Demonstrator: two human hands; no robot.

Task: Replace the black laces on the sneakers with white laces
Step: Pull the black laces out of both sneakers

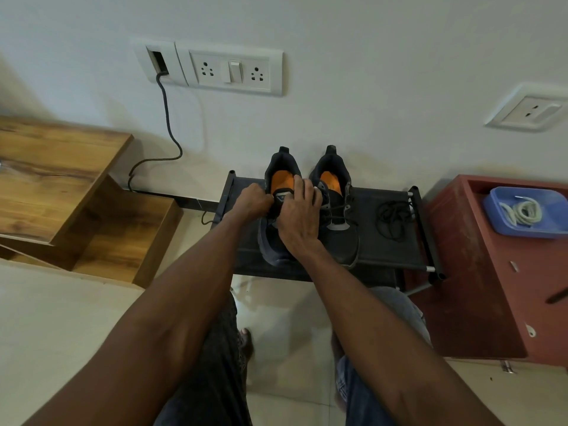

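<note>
A home, by the look of it, a room corner or entryway: a plain painted wall (368, 56) with a household switch-and-socket plate (229, 71) on the far side, pale floor tiles (46, 318) below, a low black shoe rack (387, 238) against the wall, stepped wooden furniture (61, 186) at left and a red-brown cabinet (491, 287) at right

Wall sockets (229, 70), perhaps charger cable (167, 118)
</note>
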